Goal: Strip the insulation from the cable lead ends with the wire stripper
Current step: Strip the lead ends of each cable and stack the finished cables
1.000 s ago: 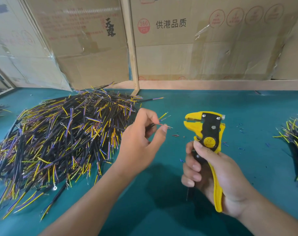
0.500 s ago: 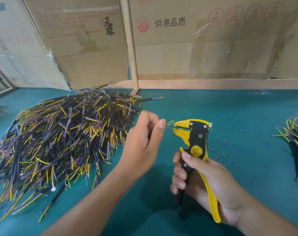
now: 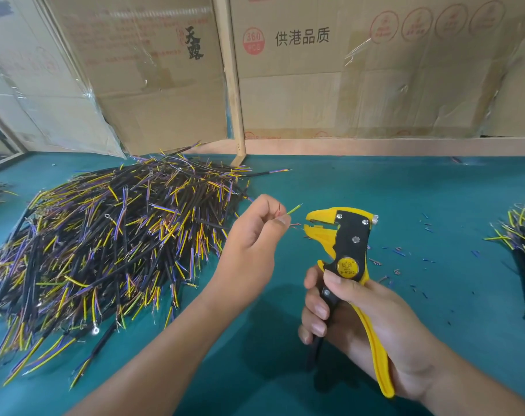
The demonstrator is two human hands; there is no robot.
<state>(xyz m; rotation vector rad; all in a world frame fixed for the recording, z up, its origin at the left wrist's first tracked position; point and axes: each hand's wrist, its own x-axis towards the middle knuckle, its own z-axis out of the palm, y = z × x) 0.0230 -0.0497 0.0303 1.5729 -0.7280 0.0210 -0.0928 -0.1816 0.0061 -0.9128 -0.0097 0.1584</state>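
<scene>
While right hand (image 3: 360, 319) grips the wire stripper (image 3: 343, 244) handles, its open jaws sit lower & nearer the lead than 1 s ago, so next strip seems close. Left hand (image 3: 252, 235) pinches the cable lead (image 3: 294, 209) just beside them. Lead tip is too thin to judge; far cable pile (image 3: 105, 244) on tabletop (image 3: 375, 187) is cut off at left.

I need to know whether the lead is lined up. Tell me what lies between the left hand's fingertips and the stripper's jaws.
In the head view, a thin reddish lead end juts from the left hand toward the open jaws of the wire stripper; a green-yellow lead angles above.
</scene>
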